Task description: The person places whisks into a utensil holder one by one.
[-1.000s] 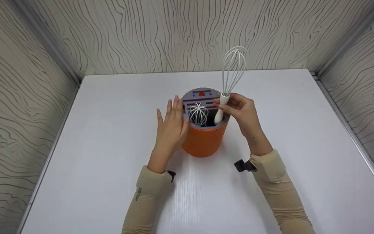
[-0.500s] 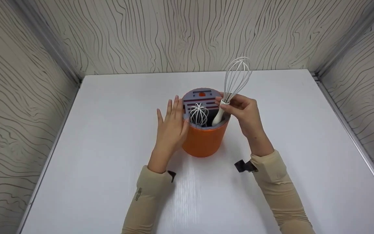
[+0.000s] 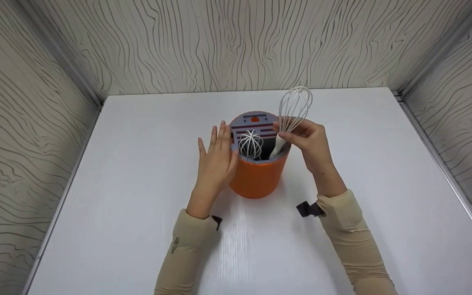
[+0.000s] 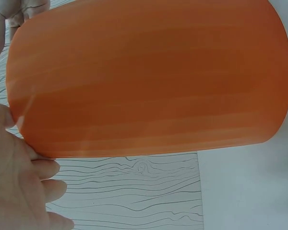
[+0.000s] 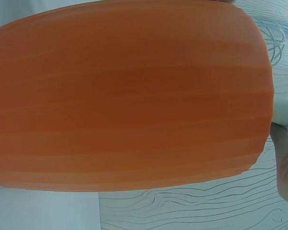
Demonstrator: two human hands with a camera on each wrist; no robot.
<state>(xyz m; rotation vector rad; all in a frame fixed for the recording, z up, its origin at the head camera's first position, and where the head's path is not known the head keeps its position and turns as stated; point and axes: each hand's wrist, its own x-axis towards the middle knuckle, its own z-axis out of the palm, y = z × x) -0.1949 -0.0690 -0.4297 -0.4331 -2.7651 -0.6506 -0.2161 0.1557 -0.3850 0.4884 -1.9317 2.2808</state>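
An orange cylindrical utensil holder [image 3: 256, 180] stands upright on the table, its grey slotted top [image 3: 249, 119] having a dark opening at the front. My right hand [image 3: 312, 141] pinches a white whisk [image 3: 295, 107] near the top of its handle; the handle's lower end is down inside the opening's right side, and the wire loops rise above. At the opening's left sits a smaller whisk [image 3: 251, 144], wires up, its handle hidden in the holder. With fingers straight, my left hand [image 3: 215, 162] lies against the holder's left side; its fingertips reach the rim in the left wrist view.
A white table [image 3: 137, 184] carries the holder near its middle. Wood-patterned panels [image 3: 228, 45] close off the back and both sides. Black camera mounts [image 3: 309, 209] stick out from the sleeves at the wrists.
The whisk in my right hand has sunk lower into the holder, its wire head dropping. My fingers now sit at the base of its wires. The left hand and holder keep their places.
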